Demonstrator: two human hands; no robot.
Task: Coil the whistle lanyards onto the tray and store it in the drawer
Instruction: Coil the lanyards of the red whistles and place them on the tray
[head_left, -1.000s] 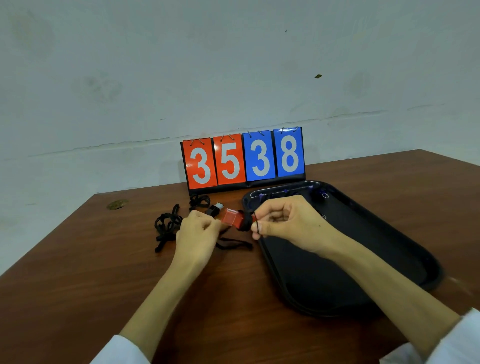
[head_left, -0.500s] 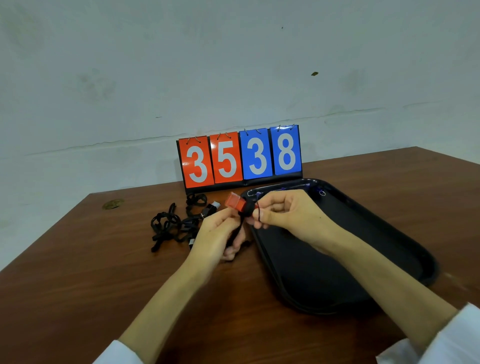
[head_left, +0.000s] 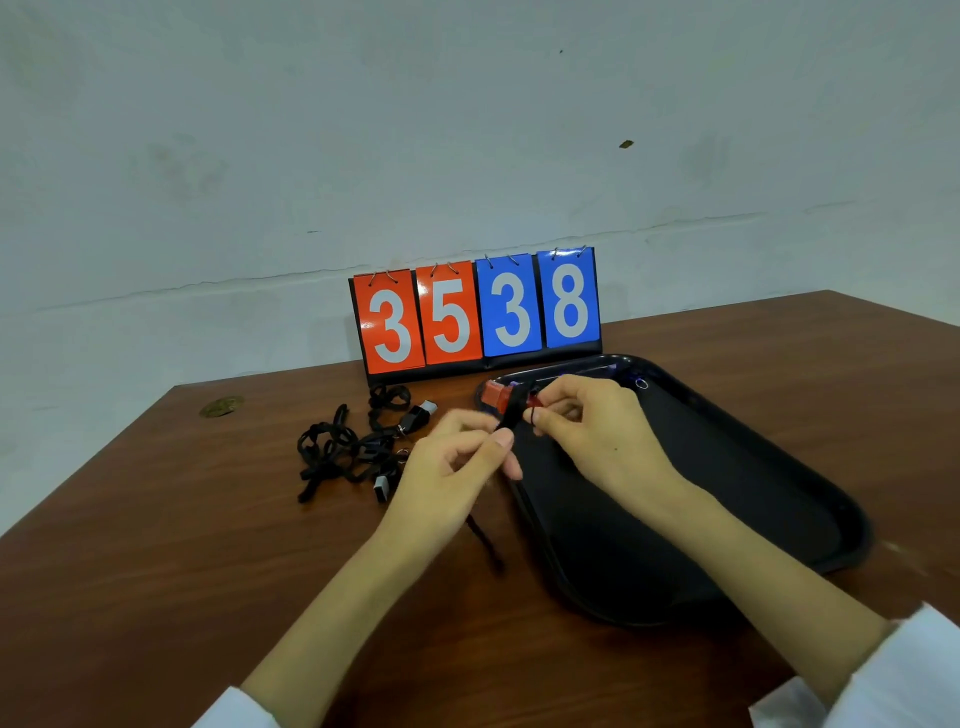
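My right hand (head_left: 592, 431) pinches a red whistle (head_left: 496, 396) over the near-left rim of the black tray (head_left: 753, 519). Its black lanyard (head_left: 511, 413) is wound round the whistle. My left hand (head_left: 457, 462) pinches the lanyard just below the whistle; a loose end (head_left: 485, 543) trails down past the wrist onto the table. A tangle of black lanyards (head_left: 343, 452) with two black whistles (head_left: 418, 415) lies on the table to the left. A blue item (head_left: 636, 379) sits at the tray's far end, mostly hidden.
A flip scoreboard (head_left: 475, 312) reading 35 38 stands against the wall behind the tray. The brown table (head_left: 156, 597) ends at a left edge and a far edge by the wall. A small brass-coloured disc (head_left: 222, 406) lies near the far left corner.
My left hand has come up from the table to the whistle and moved round it with the lanyard. The whistle has risen slightly and shifted right, toward the tray.
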